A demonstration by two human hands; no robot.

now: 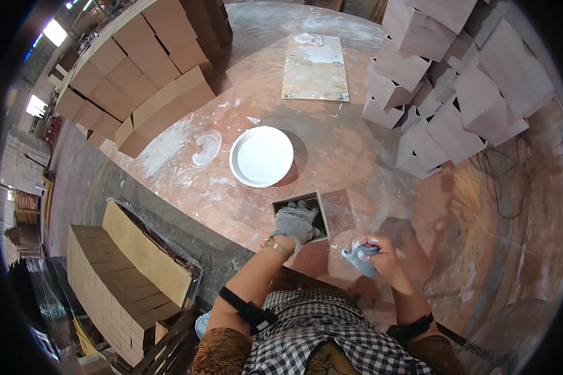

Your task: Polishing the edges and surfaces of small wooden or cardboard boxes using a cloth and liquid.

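My left hand, in a grey knitted glove, reaches over the left side of a small open-topped box with thin walls. Its fingers bend into the box and grip it, covering much of the inside. My right hand is bare and closed round a bunched grey-blue cloth, just right of the box and apart from it. Beyond the box stands a round white basin with white contents. A translucent, curved plastic piece lies left of the basin.
Brown cartons are stacked at the far left, and more cartons stand at the lower left. Pale boxes pile up at the right. A stained flat board lies at the far side of the reddish, white-smeared surface.
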